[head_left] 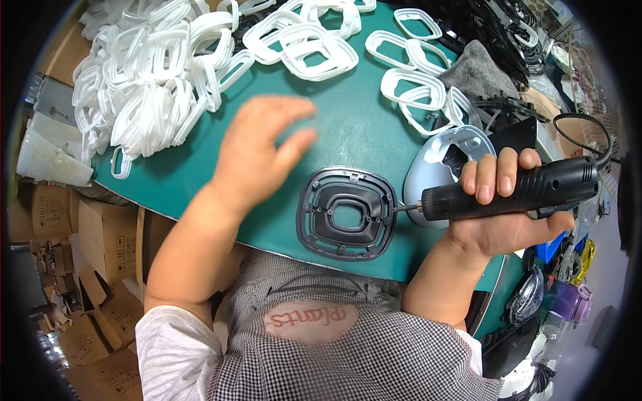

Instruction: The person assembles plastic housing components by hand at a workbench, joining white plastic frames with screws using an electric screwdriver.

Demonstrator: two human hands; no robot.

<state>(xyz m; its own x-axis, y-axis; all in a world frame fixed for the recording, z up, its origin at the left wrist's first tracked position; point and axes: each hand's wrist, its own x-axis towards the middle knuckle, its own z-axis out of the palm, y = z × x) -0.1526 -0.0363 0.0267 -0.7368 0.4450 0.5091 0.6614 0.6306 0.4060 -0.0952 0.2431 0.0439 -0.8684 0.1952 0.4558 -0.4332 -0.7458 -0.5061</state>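
Note:
My right hand (pixel 498 200) grips a black corded electric screwdriver (pixel 515 193), held almost level with its bit pointing left. The bit's tip is at the right side of a black plastic frame (pixel 314 230), a rounded square with a hole in its middle, lying on the green table. Whether the tip touches it, I cannot tell. Above and left of the frame, my left hand (pixel 266 144) hovers with thumb and fingers apart and nothing between them. Beside the screwdriver sits a pale blue rounded shell (pixel 418 177), partly hidden behind the tool and my hand.
A big pile of white plastic rings (pixel 157 80) covers the table's far left, with more loose rings (pixel 317 53) along the back. A grey cloth (pixel 478 70) and black parts lie at the far right. Cardboard boxes (pixel 107 240) stand on the floor at left.

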